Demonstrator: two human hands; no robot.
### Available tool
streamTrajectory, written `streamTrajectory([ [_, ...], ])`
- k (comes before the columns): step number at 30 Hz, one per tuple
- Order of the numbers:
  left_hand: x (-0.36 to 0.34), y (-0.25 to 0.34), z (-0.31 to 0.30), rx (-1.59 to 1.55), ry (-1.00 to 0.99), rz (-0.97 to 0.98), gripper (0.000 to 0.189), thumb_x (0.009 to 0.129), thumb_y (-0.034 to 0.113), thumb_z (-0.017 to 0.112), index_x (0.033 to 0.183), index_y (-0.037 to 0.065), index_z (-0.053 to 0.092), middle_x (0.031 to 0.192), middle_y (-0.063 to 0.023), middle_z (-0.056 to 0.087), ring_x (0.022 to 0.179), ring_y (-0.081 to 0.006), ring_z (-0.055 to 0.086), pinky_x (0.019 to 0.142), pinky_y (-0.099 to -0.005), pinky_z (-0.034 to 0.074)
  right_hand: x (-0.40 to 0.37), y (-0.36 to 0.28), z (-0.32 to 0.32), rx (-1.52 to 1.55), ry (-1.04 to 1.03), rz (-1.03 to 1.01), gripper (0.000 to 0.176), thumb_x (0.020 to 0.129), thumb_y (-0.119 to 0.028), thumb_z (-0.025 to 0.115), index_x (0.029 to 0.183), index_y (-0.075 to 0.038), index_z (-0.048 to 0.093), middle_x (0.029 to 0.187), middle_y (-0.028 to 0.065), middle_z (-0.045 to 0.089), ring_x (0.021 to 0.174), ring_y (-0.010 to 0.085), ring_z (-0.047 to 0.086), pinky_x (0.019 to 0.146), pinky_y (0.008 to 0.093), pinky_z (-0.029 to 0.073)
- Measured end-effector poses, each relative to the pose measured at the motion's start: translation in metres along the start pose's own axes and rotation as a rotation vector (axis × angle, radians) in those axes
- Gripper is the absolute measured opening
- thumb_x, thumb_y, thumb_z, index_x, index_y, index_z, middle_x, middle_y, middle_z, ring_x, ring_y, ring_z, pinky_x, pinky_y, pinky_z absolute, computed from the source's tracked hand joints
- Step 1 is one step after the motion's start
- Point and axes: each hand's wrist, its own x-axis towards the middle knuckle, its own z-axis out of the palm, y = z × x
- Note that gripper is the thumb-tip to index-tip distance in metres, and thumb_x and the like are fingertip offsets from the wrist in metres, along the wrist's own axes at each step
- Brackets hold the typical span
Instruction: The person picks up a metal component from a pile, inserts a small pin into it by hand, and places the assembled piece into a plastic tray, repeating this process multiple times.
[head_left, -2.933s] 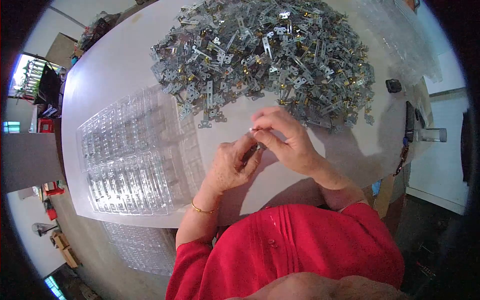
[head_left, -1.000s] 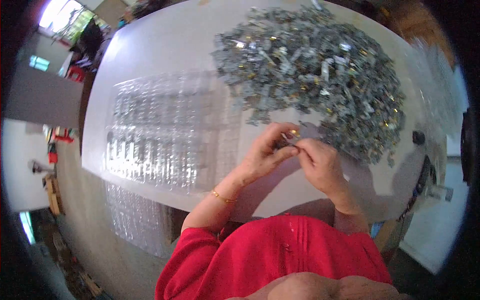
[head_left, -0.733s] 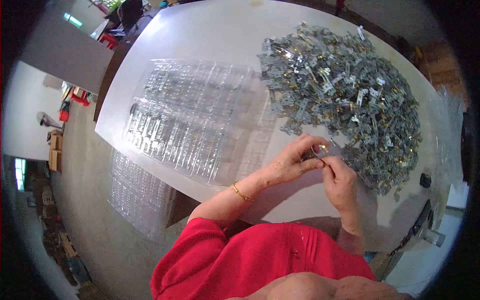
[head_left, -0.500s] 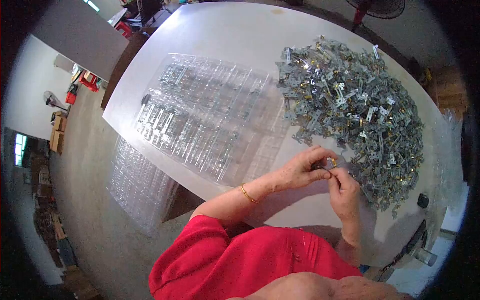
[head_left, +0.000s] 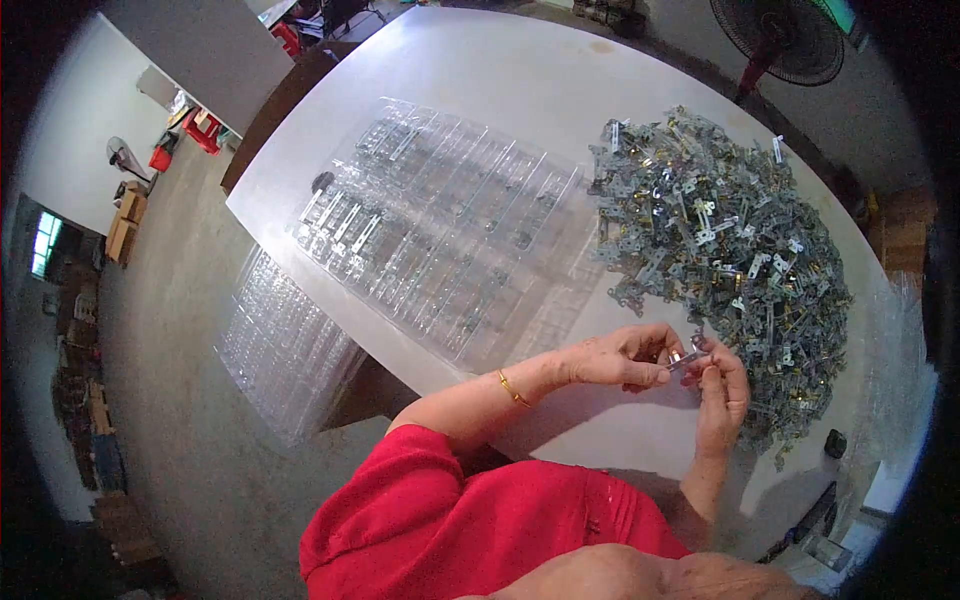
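Observation:
My left hand (head_left: 632,358) and my right hand (head_left: 720,392) meet just in front of a large pile of small metal brackets (head_left: 720,230). Between them is one small metal bracket (head_left: 686,358) with a brass-coloured bit on it. Fingertips of both hands pinch it, the left from one side and the right from the other; part of it is hidden by the fingers. To the left, a clear plastic tray (head_left: 475,345) lies on the white table (head_left: 480,50). Some of its slots hold shiny metal brackets.
A stack of clear plastic trays (head_left: 280,345) stands below the table's left edge. Clear plastic sheeting (head_left: 895,340) hangs by the right edge, near a small black object (head_left: 836,443). A fan (head_left: 780,40) stands beyond the far edge.
The view has shifted slightly. My hands have turned the bracket, and more of it now shows between the fingertips. My right-hand fingers are now raised behind it.

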Motion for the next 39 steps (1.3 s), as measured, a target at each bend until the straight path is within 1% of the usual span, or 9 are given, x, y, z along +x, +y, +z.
streamTrajectory([
  [5, -0.002, -0.001, -0.001, -0.15, -0.122, -0.028, 0.033, 0.099, 0.02, 0.068, 0.12, 0.003, 0.048, 0.085, -0.0025, 0.056, 0.068, -0.0105, 0.056, 0.058, -0.0252, 0.044, 0.0, -0.002, 0.003, 0.217, 0.046, 0.119, 0.013, 0.104, -0.005, 0.056, 0.114, -0.003, 0.064, 0.113, 0.0109, 0.067, 0.104, 0.0161, 0.063, 0.083, 0.0289, 0.054],
  [10, -0.001, -0.003, 0.001, -0.084, -0.107, -0.06, 0.032, 0.1, 0.018, 0.065, 0.122, 0.003, 0.047, 0.088, -0.0046, 0.061, 0.072, -0.0132, 0.061, 0.062, -0.0286, 0.049, -0.003, 0.012, -0.003, 0.021, 0.07, 0.108, 0.014, 0.105, -0.009, 0.056, 0.115, -0.003, 0.064, 0.115, 0.0078, 0.067, 0.101, 0.0145, 0.064, 0.087, 0.0317, 0.055],
  [16, -0.004, 0.013, 0.018, 0.607, 0.19, 0.094, 0.032, 0.097, 0.016, 0.068, 0.119, 0.002, 0.05, 0.091, -0.0109, 0.064, 0.081, -0.022, 0.066, 0.07, -0.038, 0.052, 0.0, -0.001, 0.012, -0.197, 0.195, 0.046, 0.014, 0.105, -0.01, 0.057, 0.114, -0.001, 0.064, 0.109, 0.0066, 0.069, 0.096, 0.0118, 0.065, 0.082, 0.0299, 0.057],
  [19, -0.002, 0.01, 0.021, 0.829, 0.291, 0.115, 0.028, 0.094, 0.015, 0.068, 0.114, 0.002, 0.052, 0.092, -0.016, 0.065, 0.084, -0.0324, 0.067, 0.072, -0.0438, 0.052, 0.001, -0.003, 0.015, -0.206, 0.227, 0.062, 0.014, 0.105, -0.01, 0.057, 0.113, 0.0, 0.064, 0.108, 0.0065, 0.069, 0.094, 0.0111, 0.064, 0.079, 0.0291, 0.058],
  [22, -0.001, 0.004, 0.023, 1.154, 0.317, 0.321, 0.024, 0.094, 0.014, 0.067, 0.108, 0.002, 0.053, 0.093, -0.0182, 0.065, 0.086, -0.0408, 0.065, 0.072, -0.048, 0.051, 0.001, 0.001, 0.016, -0.209, 0.255, 0.038, 0.015, 0.105, -0.009, 0.056, 0.114, 0.0, 0.063, 0.106, 0.0067, 0.068, 0.091, 0.0116, 0.064, 0.075, 0.0293, 0.058],
  [29, -0.013, 0.03, 0.038, 1.207, 0.559, 0.126, 0.02, 0.093, 0.016, 0.067, 0.106, 0.004, 0.058, 0.088, -0.0191, 0.066, 0.085, -0.0414, 0.066, 0.071, -0.0508, 0.052, 0.002, -0.012, 0.036, 0.041, 0.476, -0.047, 0.015, 0.105, -0.012, 0.056, 0.116, -0.002, 0.062, 0.101, 0.0057, 0.067, 0.08, 0.0123, 0.062, 0.071, 0.0289, 0.055],
  [34, -0.063, 0.097, 0.038, 1.236, 0.751, 0.069, 0.015, 0.091, 0.013, 0.07, 0.104, 0.006, 0.067, 0.09, -0.0186, 0.07, 0.086, -0.0378, 0.07, 0.073, -0.0443, 0.055, -0.018, 0.014, 0.059, 0.106, 0.041, 0.151, 0.012, 0.105, -0.013, 0.057, 0.109, -0.004, 0.063, 0.096, 0.0028, 0.066, 0.078, 0.0111, 0.061, 0.07, 0.0288, 0.053],
  [38, -0.104, 0.148, 0.003, 1.44, 0.992, 0.199, 0.016, 0.087, 0.01, 0.075, 0.102, 0.004, 0.073, 0.093, -0.0125, 0.074, 0.083, -0.0228, 0.072, 0.074, -0.0357, 0.056, -0.041, 0.026, 0.088, -0.045, -0.281, 0.24, 0.007, 0.101, -0.011, 0.061, 0.104, -0.004, 0.062, 0.09, 0.0052, 0.067, 0.078, 0.0169, 0.066, 0.067, 0.032, 0.054],
  [39, -0.112, 0.163, -0.005, 1.468, 1.051, 0.156, 0.015, 0.088, 0.01, 0.075, 0.102, 0.004, 0.074, 0.093, -0.0109, 0.074, 0.083, -0.02, 0.071, 0.075, -0.0343, 0.056, -0.039, 0.026, 0.09, -0.169, -0.346, 0.046, 0.007, 0.099, -0.01, 0.063, 0.104, -0.004, 0.062, 0.091, 0.0071, 0.068, 0.079, 0.0206, 0.067, 0.067, 0.0339, 0.054],
])
